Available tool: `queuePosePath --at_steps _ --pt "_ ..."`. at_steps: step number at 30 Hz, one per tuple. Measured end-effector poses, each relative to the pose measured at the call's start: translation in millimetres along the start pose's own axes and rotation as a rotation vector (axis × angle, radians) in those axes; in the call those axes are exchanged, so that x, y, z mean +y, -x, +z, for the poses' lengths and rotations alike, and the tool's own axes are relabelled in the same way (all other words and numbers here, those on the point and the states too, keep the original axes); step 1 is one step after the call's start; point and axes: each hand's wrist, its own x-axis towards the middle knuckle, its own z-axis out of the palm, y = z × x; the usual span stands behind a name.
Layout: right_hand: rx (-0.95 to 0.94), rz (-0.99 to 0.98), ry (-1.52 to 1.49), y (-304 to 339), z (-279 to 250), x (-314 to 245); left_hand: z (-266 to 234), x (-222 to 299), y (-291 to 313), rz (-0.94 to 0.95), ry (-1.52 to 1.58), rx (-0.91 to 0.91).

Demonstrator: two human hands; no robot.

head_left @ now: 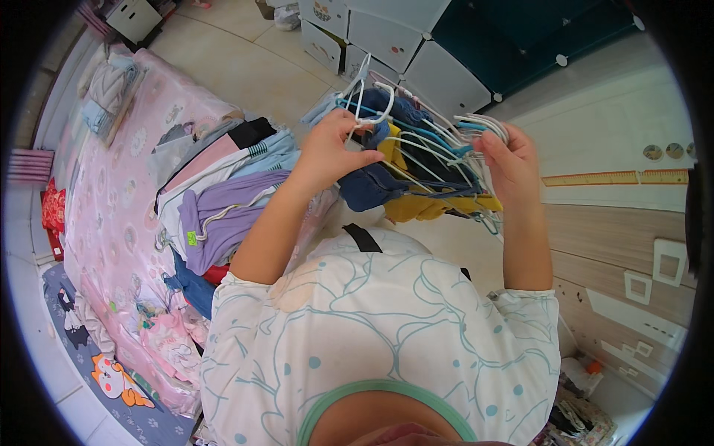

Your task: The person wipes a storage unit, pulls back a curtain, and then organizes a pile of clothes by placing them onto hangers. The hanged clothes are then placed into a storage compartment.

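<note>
Both my arms reach forward over a bunch of clothes on hangers. My left hand (335,145) is by the hooks of several white hangers (377,110), its thumb stretched out and its fingers curled at the hanger necks. My right hand (509,152) pinches a cluster of white and blue hanger hooks (482,128). Between the hands hang dark blue garments (368,187) and a yellow garment (416,208), along with blue hangers (435,137). Parts of the hangers are hidden behind the fingers and cloth.
To the left, a pink bed (111,215) bears a pile of clothes with a purple garment (223,208). White storage cubes (387,44) stand ahead. On the right is a wooden cabinet (617,230) with white handles. A patterned mat (111,372) lies at lower left.
</note>
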Motion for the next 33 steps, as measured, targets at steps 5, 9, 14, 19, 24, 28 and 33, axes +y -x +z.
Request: queuePosePath --at_steps 5,9,14,19,24,28,33 --pt "-0.065 0.041 -0.166 -8 5 17 17 -5 -4 0.126 -0.006 0.211" --pt "-0.028 0.082 -0.153 -10 9 20 14 -24 -12 0.361 -0.308 0.200" --pt "0.000 0.062 -0.168 -8 8 24 17 -28 -13 0.126 0.085 0.172" --pt "0.061 0.048 -0.189 -4 10 22 19 -29 -12 -0.208 0.643 0.066" --pt "0.107 -0.008 -0.187 -2 1 24 4 -25 1 0.023 0.342 -0.022" --pt "0.098 -0.021 -0.145 1 2 22 5 -16 19 0.046 0.257 0.013" --pt "0.030 -0.023 0.146 1 7 11 -4 -9 39 0.055 0.230 0.121"
